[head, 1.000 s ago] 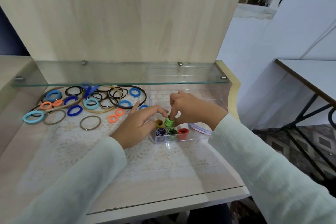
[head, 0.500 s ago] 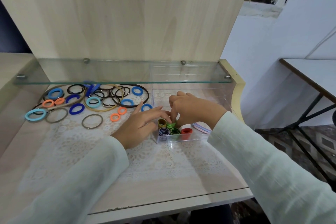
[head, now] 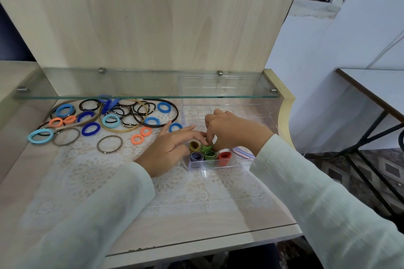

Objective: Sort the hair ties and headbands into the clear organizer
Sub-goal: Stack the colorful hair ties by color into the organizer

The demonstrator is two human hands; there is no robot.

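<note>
R hand (head: 231, 131): fingertips pinch green tie stack (head: 206, 148), upright, front-left of clear organizer (head: 218, 165) | L hand (head: 172, 148): fingers straight, tips by stack, holds nothing | loose ties/headbands (head: 113, 116): left on table (head: 196, 231), L hand nearer, likely next reach

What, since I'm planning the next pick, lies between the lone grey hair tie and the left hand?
Head view: two small orange hair ties, side by side on the lace mat.

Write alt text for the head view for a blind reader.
A person's right hand pinches green hair ties at the near end of a clear organizer, the left hand open beside it. To the left, loose hair ties and headbands lie on the table.
</note>
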